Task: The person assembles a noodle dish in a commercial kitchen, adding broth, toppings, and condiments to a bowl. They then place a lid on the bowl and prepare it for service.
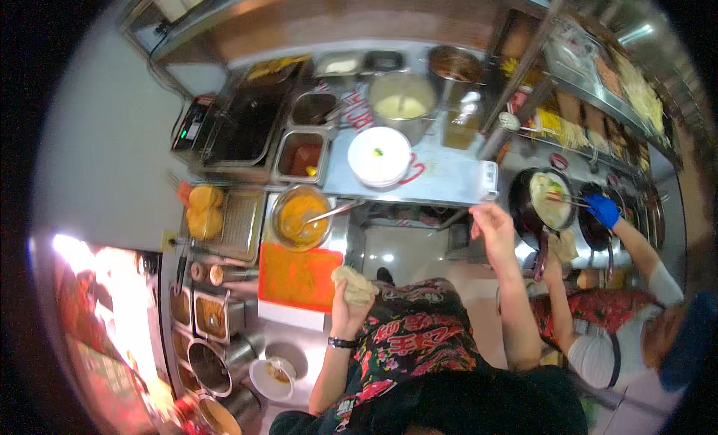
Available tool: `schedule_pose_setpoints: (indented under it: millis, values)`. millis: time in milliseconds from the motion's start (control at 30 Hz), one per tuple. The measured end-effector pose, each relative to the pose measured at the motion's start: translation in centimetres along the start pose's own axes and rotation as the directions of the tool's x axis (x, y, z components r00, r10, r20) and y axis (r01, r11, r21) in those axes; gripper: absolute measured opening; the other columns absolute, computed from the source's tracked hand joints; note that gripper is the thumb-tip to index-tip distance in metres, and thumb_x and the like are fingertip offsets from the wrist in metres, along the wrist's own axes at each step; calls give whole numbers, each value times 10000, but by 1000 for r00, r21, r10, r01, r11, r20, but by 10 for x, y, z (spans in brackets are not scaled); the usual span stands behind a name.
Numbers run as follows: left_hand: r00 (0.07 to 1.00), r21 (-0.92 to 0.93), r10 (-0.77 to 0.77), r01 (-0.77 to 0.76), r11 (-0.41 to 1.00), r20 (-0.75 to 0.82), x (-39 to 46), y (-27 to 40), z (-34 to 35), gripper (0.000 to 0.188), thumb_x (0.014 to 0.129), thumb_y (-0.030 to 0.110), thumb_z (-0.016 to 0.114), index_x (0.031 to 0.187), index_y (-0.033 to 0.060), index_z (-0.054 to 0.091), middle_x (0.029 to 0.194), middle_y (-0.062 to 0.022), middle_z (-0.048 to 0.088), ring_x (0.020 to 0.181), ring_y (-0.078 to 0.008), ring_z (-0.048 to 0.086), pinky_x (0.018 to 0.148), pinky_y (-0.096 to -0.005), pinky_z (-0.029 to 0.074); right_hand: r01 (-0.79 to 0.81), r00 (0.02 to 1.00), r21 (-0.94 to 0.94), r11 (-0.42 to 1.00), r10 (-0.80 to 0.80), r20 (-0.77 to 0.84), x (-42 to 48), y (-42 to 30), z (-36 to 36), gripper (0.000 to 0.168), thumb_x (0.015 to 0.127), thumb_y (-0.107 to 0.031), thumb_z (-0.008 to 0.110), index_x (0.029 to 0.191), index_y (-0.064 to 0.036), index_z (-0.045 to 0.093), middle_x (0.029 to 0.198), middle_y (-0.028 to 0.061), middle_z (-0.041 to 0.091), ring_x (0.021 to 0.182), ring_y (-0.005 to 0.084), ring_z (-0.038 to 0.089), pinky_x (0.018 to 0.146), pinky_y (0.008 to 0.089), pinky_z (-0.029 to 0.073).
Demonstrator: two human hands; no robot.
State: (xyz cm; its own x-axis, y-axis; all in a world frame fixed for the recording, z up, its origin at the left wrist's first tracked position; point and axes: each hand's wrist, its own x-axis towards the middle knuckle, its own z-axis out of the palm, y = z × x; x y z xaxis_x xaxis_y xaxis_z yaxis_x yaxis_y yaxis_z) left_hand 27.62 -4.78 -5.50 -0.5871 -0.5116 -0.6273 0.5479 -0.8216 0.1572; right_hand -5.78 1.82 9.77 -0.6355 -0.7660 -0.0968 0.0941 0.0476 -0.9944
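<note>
My left hand [348,314] is closed around a folded, pale cloth [355,286]. It hovers by the right edge of an orange cutting board [300,275]. My right hand [493,230] is raised in front of the steel counter [449,182], its bent fingers somewhat apart and nothing visible in them. Just beyond those fingertips, a small white box-like object [488,180] sits at the counter's corner. On that counter stands a white bowl [380,168] with a bit of green in its middle. A steel bowl of orange-yellow food [305,213], with a ladle [334,211] in it, is behind the board.
A co-worker's blue-gloved hand [603,210] works tongs in a frying pan [549,196] at right; their other hand [552,261] grips its handle with a cloth. A large pot [403,101] stands behind the white bowl. Steel pots [210,367] and a white tub [273,379] are lower left.
</note>
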Motion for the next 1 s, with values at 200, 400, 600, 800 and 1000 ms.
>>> schedule_pose_setpoints:
  millis: [200,400,600,800,1000]
  values:
    - [966,80,259,-258,963,-1,-17,32,21,363,930,331,515,1183,74,474,1055,-83,579,943,-225,573,790,-356,477,133,929,-226,965,-42,369,90,-19,100,163,879,-148,613,966,-10,604,719,6,568,667,81,525,596,225,429]
    - [886,-46,438,-449,892,-149,-22,28,5,379,912,310,542,1229,134,432,1109,-62,552,983,-238,560,785,-401,479,575,795,-514,636,-289,533,216,-28,206,328,780,-265,666,972,-5,610,863,149,625,769,239,621,721,342,488]
    - [786,-134,539,-595,793,-303,-21,10,-14,376,918,321,519,1223,114,441,1112,-80,556,982,-247,563,817,-413,484,685,726,-725,-63,-6,687,330,2,298,459,769,-333,656,1119,-46,582,1051,167,633,985,325,622,855,413,495]
    - [679,-227,595,-719,657,-431,-26,-5,33,300,938,311,495,1186,142,493,1140,-49,570,1051,-221,549,881,-399,460,768,626,-610,-196,426,652,375,35,340,344,744,-193,595,1027,-10,668,1110,173,639,1019,312,631,828,414,517]
    - [519,-260,620,-847,463,-588,-25,-27,58,323,932,307,510,1215,155,477,1137,-50,559,1054,-225,543,883,-410,460,774,632,-612,-161,230,740,380,-7,303,375,787,-342,651,930,5,645,917,248,638,898,389,618,761,468,495]
